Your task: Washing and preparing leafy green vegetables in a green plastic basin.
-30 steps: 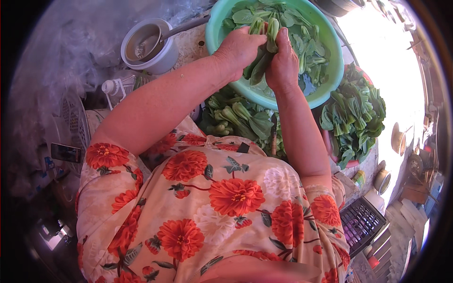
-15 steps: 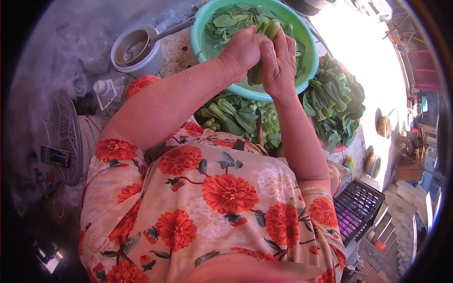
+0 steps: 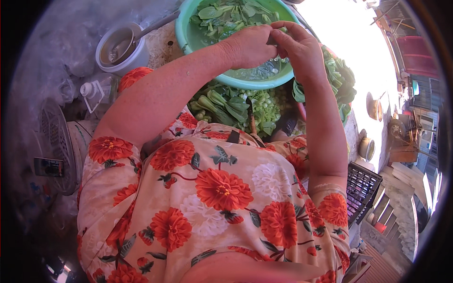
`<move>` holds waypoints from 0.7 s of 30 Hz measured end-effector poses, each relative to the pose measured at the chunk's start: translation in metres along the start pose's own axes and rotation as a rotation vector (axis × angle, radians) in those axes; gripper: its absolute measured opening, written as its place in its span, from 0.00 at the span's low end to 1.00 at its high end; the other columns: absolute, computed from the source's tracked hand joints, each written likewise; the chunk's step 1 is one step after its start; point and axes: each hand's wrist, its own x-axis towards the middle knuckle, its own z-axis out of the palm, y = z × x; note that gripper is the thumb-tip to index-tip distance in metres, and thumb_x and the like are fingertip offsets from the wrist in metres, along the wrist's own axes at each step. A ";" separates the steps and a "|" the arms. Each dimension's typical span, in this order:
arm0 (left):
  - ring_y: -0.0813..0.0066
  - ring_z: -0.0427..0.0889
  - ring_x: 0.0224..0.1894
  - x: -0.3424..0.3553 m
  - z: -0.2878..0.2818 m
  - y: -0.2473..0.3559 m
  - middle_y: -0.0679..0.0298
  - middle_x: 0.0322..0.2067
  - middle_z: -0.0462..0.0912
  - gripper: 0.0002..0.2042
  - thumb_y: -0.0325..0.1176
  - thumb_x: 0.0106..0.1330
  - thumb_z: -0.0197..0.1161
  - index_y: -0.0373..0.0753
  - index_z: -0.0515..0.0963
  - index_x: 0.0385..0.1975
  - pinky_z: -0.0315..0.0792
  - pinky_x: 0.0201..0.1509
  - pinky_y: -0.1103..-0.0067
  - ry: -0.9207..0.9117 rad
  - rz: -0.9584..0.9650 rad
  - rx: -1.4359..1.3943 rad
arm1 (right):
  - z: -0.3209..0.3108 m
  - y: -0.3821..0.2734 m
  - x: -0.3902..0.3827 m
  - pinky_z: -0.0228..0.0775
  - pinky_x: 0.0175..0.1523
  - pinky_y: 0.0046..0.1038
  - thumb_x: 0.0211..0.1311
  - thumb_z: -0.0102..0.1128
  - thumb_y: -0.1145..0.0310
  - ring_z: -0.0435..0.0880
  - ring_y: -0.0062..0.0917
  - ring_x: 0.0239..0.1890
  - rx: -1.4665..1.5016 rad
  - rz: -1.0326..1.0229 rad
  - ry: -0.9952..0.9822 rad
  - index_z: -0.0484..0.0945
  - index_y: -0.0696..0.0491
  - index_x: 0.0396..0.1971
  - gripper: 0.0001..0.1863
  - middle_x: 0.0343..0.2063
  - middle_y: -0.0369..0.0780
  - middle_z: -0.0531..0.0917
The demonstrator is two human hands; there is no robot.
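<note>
Over the right side of a green basin [image 3: 255, 85] my two hands meet, fingers touching. My left hand [image 3: 252, 46] is curled closed, its fingertips mostly covered. My right hand [image 3: 304, 55] bends its fingers and thumb in around the left fingertips; whatever is pinched there is hidden. Water fills the basin, with loose leafy greens [image 3: 236, 20] floating toward its far side. Nearer to me, below the rim, lie bok choy [image 3: 218, 104] and paler cut leaves [image 3: 266, 104], with a knife [image 3: 252, 120] among them. More bok choy [image 3: 342, 82] is heaped right of the basin, partly behind my right forearm.
At left stand a white bucket [image 3: 123, 66] with a long-handled metal pan [image 3: 118, 46] in it, and a clear jug [image 3: 96, 92]. A phone [image 3: 49, 167] rests against a grey perforated stool [image 3: 54, 134]. A black crate [image 3: 362, 188] and metal pots [image 3: 366, 148] are on the right.
My hands have moved right across the basin, and the bok choy that stuck up between them no longer shows. The view has shifted, so the basin sits further left in it.
</note>
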 end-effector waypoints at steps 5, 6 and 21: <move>0.74 0.79 0.45 0.011 -0.026 -0.022 0.60 0.46 0.82 0.20 0.42 0.63 0.56 0.35 0.77 0.50 0.69 0.54 0.78 -0.402 -0.272 -0.933 | -0.023 -0.002 0.000 0.67 0.34 0.16 0.63 0.61 0.64 0.73 0.12 0.26 0.006 0.062 -0.175 0.81 0.53 0.42 0.12 0.24 0.30 0.79; 0.74 0.79 0.48 0.011 -0.036 -0.019 0.59 0.49 0.80 0.26 0.46 0.63 0.56 0.36 0.73 0.57 0.67 0.56 0.76 -0.408 -0.357 -0.896 | -0.029 0.000 0.002 0.67 0.35 0.17 0.64 0.61 0.65 0.73 0.12 0.27 0.021 0.056 -0.221 0.81 0.53 0.43 0.11 0.26 0.31 0.79; 0.72 0.83 0.32 0.002 -0.009 -0.011 0.60 0.33 0.82 0.18 0.36 0.64 0.59 0.31 0.73 0.49 0.80 0.39 0.75 -0.390 -0.414 -1.063 | -0.023 -0.010 0.008 0.69 0.33 0.19 0.60 0.64 0.62 0.76 0.15 0.28 -0.221 -0.072 -0.142 0.77 0.57 0.48 0.19 0.32 0.34 0.82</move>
